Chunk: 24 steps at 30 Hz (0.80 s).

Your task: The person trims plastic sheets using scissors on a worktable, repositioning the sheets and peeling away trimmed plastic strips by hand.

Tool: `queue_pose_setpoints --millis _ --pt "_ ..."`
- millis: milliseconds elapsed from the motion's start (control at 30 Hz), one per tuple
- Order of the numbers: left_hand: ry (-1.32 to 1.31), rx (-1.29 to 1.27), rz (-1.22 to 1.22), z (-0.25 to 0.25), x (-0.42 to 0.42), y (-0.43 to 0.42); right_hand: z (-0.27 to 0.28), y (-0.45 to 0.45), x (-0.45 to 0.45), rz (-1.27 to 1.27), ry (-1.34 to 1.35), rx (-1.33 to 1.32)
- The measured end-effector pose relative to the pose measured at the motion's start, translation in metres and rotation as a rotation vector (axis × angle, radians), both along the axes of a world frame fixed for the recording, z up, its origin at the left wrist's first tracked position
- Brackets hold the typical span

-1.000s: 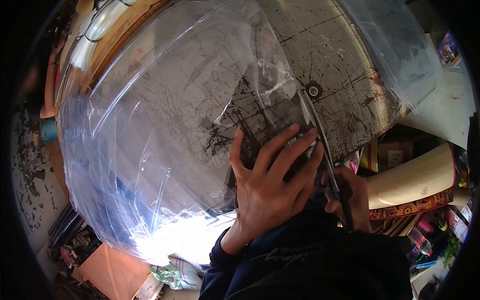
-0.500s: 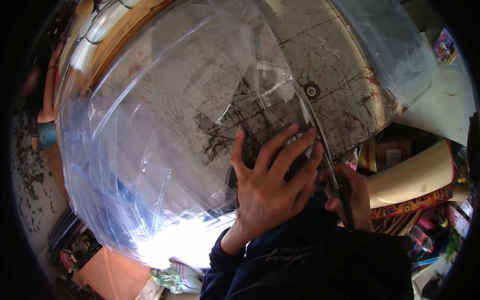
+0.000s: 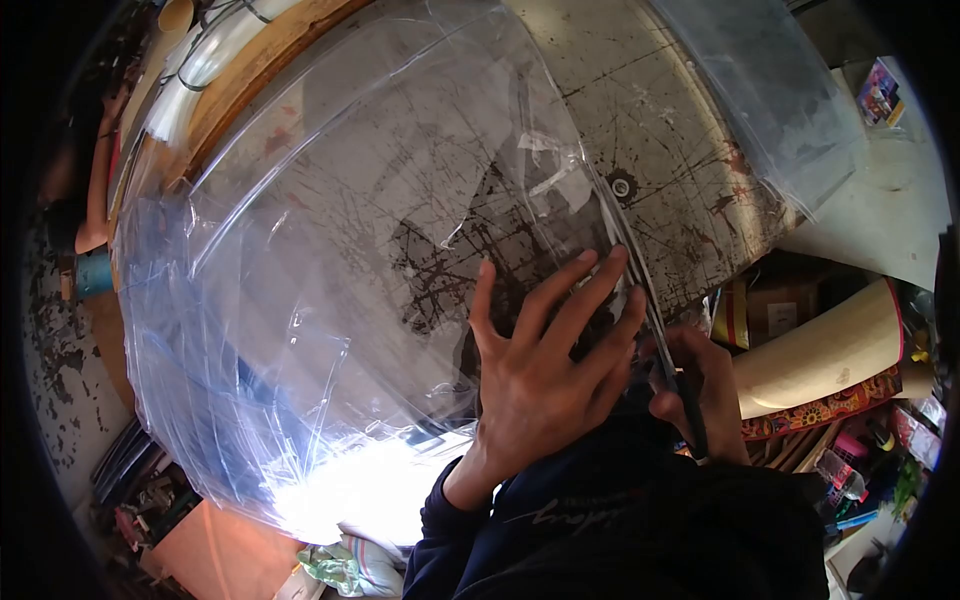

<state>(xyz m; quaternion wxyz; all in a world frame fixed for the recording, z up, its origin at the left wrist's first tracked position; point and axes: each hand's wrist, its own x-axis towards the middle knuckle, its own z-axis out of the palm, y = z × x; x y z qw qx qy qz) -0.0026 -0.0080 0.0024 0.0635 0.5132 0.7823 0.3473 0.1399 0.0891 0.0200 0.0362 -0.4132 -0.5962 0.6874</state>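
Head view: the left hand (image 3: 545,370), palm down with fingers spread, rests near one edge of a clear, creased plastic sheet (image 3: 370,180) on the scratched grey bench (image 3: 690,170); the right hand (image 3: 718,375), fingers curled, grips a slim black-handled tool (image 3: 692,415).

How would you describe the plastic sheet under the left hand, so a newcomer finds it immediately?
Start from the big scratched table, mid-view, then find the left hand, fingers spread. The clear plastic sheet lies beneath that hand and reaches far to the left. Unlike the hazy sheet at upper right, it has a hand on it.
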Motion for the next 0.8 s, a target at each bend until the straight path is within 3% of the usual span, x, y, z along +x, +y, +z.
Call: queue_pose_setpoints --millis 667,800 --pt "-0.018 0.052 -0.031 0.0 -0.003 -0.002 0.011 -0.004 -0.005 0.032 -0.116 0.063" --pt "-0.011 0.07 -0.028 -0.001 -0.002 -0.002 0.009 -0.005 -0.008 -0.03 -0.018 -0.008"
